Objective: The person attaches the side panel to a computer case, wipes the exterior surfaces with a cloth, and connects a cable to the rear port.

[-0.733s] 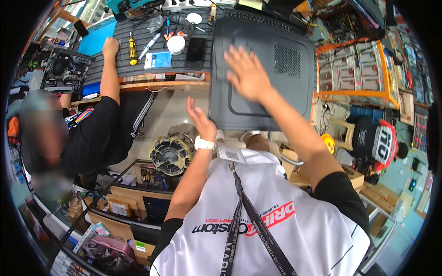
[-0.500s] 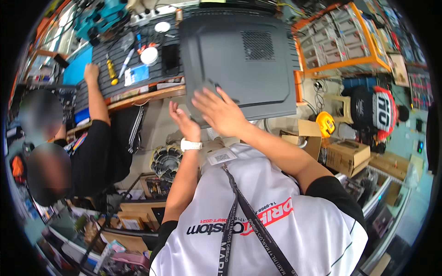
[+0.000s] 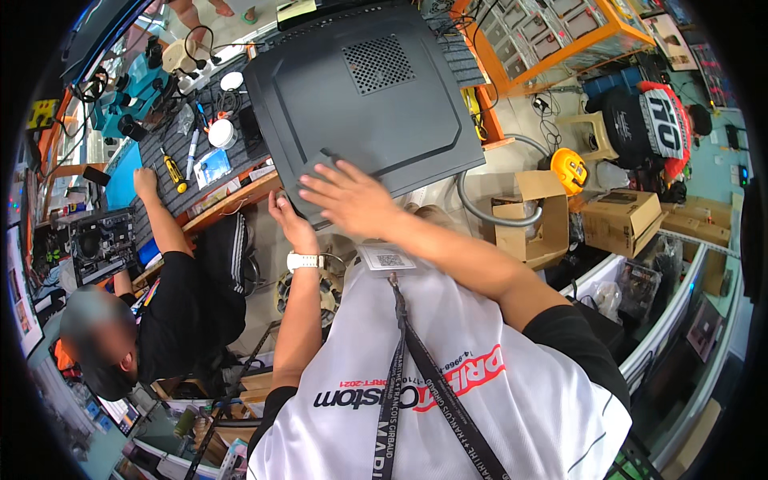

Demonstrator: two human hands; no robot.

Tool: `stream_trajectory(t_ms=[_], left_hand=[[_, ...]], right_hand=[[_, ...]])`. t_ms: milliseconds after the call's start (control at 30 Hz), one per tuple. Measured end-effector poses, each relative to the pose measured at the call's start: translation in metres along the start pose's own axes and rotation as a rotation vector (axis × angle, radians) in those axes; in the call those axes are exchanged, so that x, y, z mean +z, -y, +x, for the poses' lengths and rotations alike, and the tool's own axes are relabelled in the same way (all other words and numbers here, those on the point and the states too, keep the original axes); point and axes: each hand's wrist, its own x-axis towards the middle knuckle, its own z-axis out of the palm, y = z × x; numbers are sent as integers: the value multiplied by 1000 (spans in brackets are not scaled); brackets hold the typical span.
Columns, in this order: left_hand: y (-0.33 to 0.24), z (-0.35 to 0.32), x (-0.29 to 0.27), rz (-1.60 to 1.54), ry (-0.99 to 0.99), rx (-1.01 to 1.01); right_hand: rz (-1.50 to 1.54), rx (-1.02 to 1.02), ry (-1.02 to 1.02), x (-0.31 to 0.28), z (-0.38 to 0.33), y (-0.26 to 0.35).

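The right hand [image 3: 352, 198] lies flat, fingers spread, its grip open on the smooth matte panel of a dark grey computer case [image 3: 364, 100]. The left hand [image 3: 286, 220] grips the case's lower edge from beneath, a white wristwatch [image 3: 304, 261] on that wrist. The boxy metal case, with a square perforated vent near its top, is held up over the ribbed grey mat of the worktop [image 3: 228, 120]. A yellow-handled screwdriver [image 3: 174, 171] lies there beside a co-worker's hand [image 3: 145, 182].
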Motion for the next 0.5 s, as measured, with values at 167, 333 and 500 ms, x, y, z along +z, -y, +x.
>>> stream_trajectory(t_ms=[167, 333, 500], left_hand=[[8, 2, -1, 87, -49, -23], [6, 2, 0, 22, -49, -27], [-6, 0, 3, 106, -45, -15]], right_hand=[[-263, 441, -121, -66, -60, -94], [-141, 204, -62, -26, -14, -14], [-19, -33, 7, -18, -50, -24]])
